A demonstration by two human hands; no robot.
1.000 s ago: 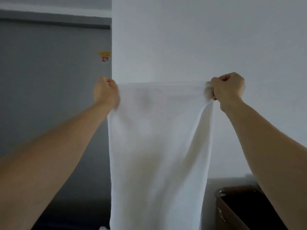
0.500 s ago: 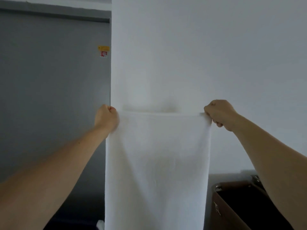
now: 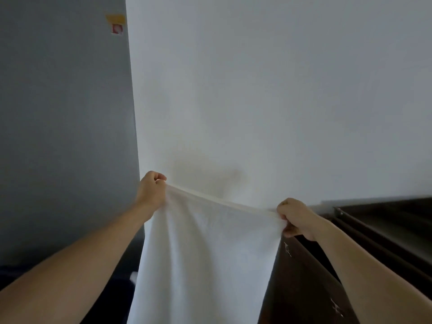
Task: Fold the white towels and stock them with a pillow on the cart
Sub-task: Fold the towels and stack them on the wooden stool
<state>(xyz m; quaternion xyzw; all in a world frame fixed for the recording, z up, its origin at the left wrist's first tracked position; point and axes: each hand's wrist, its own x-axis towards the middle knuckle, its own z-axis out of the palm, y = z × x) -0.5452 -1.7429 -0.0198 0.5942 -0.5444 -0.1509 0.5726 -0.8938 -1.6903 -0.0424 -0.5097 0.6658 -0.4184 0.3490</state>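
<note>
- Head view: a white towel (image 3: 205,253) hangs full length in front of a pale wall (image 3: 268,90), spread between the two hands and running out of frame at the bottom.
- The left hand (image 3: 150,191) is clenched round the towel's upper left corner; the right hand (image 3: 295,217) pinches the upper right corner between thumb and curled fingers.
- The top hem runs taut from hand to hand and slopes down toward the right, since the right hand sits lower than the left.
- What has changed: a second ago both hands held the hem level and much higher in the frame. Since then they have dropped, the right more than the left, and the view has shifted, so that the sticker (image 3: 116,23) on the grey panel (image 3: 63,113) now sits near the top edge.
- More of the dark brown cart (image 3: 364,232) now shows at the lower right, just beside and behind the right hand; only its open top corner showed before.
- My reading: the shake-out is over and the towel is coming down toward the cart, either to be laid out or to have its corners brought together for the first fold.
- No fold is made yet, and no pillow or stacked towels can be seen, so the task looks early.
- A small pale object (image 3: 134,275) at the towel's lower left is too blurred to identify.
</note>
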